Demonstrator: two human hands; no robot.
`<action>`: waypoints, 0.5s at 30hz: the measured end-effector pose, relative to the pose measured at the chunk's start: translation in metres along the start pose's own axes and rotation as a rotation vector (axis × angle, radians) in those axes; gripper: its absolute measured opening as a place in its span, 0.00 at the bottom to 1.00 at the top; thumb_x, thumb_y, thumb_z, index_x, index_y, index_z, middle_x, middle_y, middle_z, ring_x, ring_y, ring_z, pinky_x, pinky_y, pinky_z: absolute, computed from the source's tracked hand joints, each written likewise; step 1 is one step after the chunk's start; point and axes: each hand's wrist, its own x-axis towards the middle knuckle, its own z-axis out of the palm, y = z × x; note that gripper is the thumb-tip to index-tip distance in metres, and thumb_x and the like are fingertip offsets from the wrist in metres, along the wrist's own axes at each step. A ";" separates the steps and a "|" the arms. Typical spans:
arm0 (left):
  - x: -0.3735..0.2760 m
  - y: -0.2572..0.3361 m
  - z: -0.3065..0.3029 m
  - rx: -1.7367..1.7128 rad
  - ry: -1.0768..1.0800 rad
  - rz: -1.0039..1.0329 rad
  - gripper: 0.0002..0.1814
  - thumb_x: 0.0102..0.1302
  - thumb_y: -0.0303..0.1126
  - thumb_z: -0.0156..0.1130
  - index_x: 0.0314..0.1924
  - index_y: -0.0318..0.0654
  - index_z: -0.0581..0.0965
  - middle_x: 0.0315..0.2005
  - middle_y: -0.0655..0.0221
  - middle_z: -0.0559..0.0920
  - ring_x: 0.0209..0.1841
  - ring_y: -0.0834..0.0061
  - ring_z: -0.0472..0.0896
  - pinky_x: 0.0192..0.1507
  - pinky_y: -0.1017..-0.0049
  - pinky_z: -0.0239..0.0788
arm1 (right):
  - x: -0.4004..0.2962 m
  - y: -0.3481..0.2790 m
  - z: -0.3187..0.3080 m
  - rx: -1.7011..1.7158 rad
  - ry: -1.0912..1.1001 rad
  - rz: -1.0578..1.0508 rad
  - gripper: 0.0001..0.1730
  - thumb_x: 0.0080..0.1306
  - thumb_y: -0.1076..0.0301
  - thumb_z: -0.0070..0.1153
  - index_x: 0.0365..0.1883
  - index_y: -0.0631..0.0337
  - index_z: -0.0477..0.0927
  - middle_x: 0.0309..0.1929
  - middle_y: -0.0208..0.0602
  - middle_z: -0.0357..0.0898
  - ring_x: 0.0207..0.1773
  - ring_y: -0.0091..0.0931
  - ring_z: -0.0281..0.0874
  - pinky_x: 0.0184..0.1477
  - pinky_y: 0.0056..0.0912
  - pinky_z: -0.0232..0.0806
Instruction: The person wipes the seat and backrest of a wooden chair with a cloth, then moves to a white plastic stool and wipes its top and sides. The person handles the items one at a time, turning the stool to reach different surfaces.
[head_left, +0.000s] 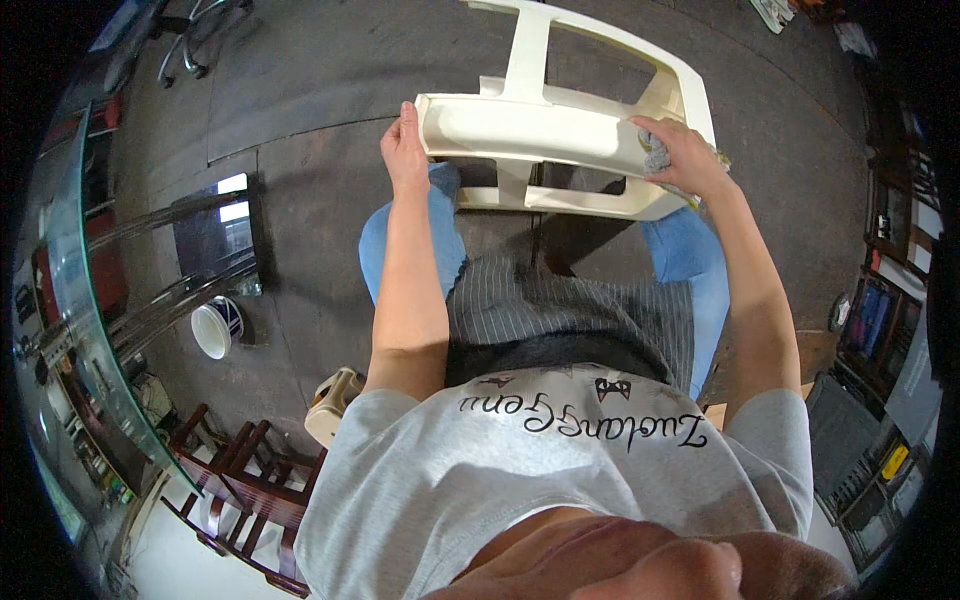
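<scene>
A cream plastic stool (525, 131) lies on its side across my knees, its open leg frames facing away and towards me. My left hand (406, 154) grips the left end of its smooth panel, thumb lying along the edge. At the right end, my right hand (686, 157) holds a crumpled grey cloth (655, 152) against the plastic. Part of the cloth, with a yellow-green edge, shows beyond my fingers. The palm hides the rest of it.
On the dark floor (322, 187) to my left stands a white bucket (211, 331), close to a glass-topped table (94, 300). A wooden chair (240, 480) is behind it. Cluttered shelving (877, 322) runs along the right. A swivel chair base (184, 60) stands far left.
</scene>
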 end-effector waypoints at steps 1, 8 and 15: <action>0.007 0.004 0.004 -0.021 0.004 -0.006 0.24 0.70 0.51 0.58 0.36 0.32 0.81 0.31 0.72 0.81 0.35 0.81 0.74 0.40 0.77 0.66 | 0.011 0.005 0.000 -0.038 0.019 0.000 0.51 0.46 0.66 0.75 0.68 0.39 0.63 0.58 0.41 0.74 0.63 0.41 0.70 0.64 0.45 0.64; 0.054 -0.008 0.027 -0.013 -0.048 -0.185 0.31 0.70 0.52 0.55 0.53 0.26 0.75 0.47 0.59 0.80 0.52 0.69 0.75 0.57 0.70 0.62 | 0.086 0.036 0.012 -0.177 0.016 0.099 0.49 0.49 0.71 0.72 0.68 0.36 0.62 0.57 0.39 0.72 0.61 0.39 0.70 0.64 0.45 0.64; 0.057 -0.029 0.041 -0.018 -0.132 -0.253 0.32 0.70 0.51 0.57 0.56 0.22 0.74 0.50 0.58 0.80 0.53 0.70 0.75 0.59 0.72 0.62 | 0.113 0.067 0.045 -0.054 -0.006 0.179 0.48 0.47 0.74 0.72 0.66 0.38 0.65 0.55 0.38 0.74 0.60 0.39 0.71 0.62 0.42 0.67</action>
